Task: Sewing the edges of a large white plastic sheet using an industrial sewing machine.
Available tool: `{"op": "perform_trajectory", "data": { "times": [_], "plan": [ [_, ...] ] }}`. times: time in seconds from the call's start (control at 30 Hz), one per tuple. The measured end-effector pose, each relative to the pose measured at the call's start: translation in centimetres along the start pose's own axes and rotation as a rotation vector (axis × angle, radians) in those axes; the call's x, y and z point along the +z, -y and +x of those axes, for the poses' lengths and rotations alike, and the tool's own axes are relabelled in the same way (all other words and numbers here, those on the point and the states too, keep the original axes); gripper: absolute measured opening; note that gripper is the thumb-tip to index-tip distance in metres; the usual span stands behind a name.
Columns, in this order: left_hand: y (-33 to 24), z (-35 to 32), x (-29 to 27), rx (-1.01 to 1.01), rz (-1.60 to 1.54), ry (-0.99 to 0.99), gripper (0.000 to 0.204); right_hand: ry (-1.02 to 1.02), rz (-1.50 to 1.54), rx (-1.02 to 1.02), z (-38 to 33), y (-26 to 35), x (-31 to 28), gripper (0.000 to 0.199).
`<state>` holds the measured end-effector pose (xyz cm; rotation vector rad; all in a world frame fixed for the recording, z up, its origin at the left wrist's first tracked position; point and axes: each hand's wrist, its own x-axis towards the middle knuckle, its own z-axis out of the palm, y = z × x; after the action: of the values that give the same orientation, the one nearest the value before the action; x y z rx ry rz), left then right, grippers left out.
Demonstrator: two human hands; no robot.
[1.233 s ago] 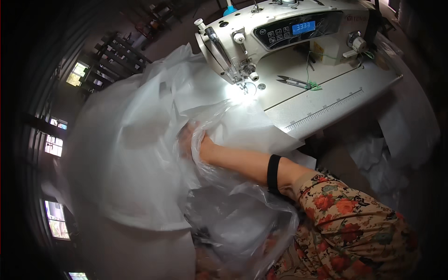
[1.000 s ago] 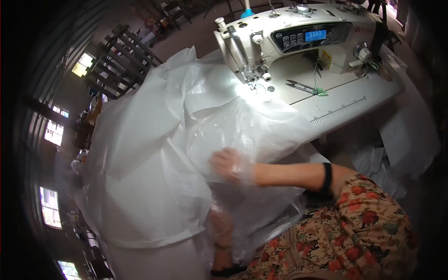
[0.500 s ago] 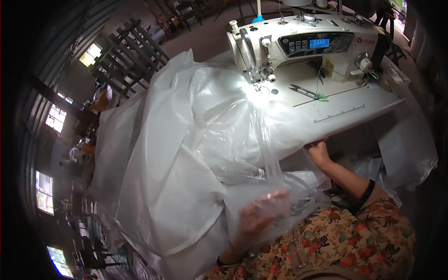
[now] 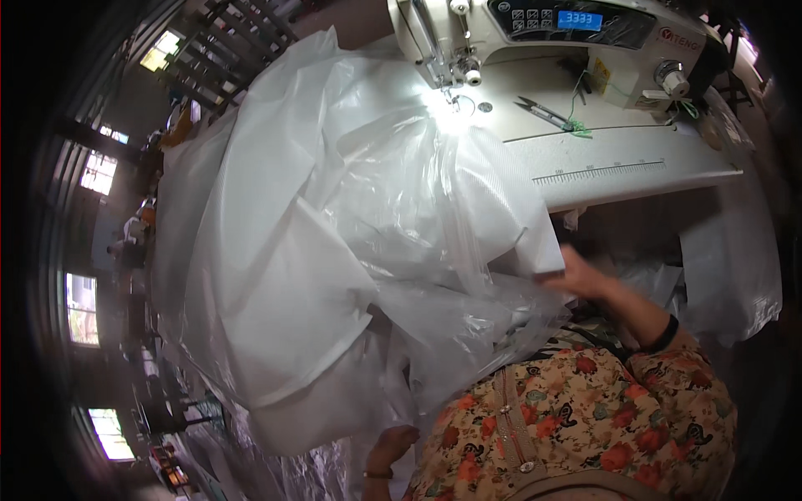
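Your right hand (image 4: 585, 275) grips the near edge of the white fabric and clear plastic sheet bundle (image 4: 351, 234), fingers closed on a folded corner just below the table edge (image 4: 635, 179). The bundle spreads from your lap up to the needle of the white sewing machine (image 4: 535, 33), lit bright there. Your left hand (image 4: 391, 442) sits low under the bundle's lower edge, fingers curled, touching the fabric; grip unclear, cannot tell. Thread snips (image 4: 541, 110) lie on the table right of the needle, apart from the fabric
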<state>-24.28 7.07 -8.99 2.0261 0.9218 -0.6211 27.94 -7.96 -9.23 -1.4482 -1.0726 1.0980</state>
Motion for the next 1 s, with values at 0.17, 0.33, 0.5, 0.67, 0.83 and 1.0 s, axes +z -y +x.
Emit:
{"op": "perform_trajectory", "data": {
  "times": [0.17, 0.33, 0.5, 0.67, 0.83, 1.0],
  "plan": [
    [-15.7, -4.3, -9.9, 0.107, -0.060, -0.452, 0.020, 0.228, 0.223, 0.279, -4.1, 3.1, 3.6, 0.060],
    [-26.5, 0.3, -14.8, 0.657, 0.177, -0.820, 0.018, -0.263, 0.386, 0.003, -2.4, 5.7, 2.1, 0.036],
    [-31.1, 10.4, -14.2, 0.803, 0.052, -0.901, 0.016, -0.385, 0.309, 0.082, -0.2, 4.8, 1.1, 0.024],
    [-31.1, 17.6, -9.3, 0.602, -0.363, -0.769, 0.020, -0.344, 0.087, 0.029, -1.0, -1.3, 2.4, 0.027],
    [-28.0, 14.4, -6.9, 0.475, -0.791, -0.247, 0.017, -0.675, -0.614, -0.158, -2.9, 4.9, 0.9, 0.016],
    [-25.3, 10.7, -6.5, 0.322, -0.681, -0.047, 0.018, -0.258, -0.406, -0.391, -0.7, 7.9, 3.9, 0.027]
  ]
}}
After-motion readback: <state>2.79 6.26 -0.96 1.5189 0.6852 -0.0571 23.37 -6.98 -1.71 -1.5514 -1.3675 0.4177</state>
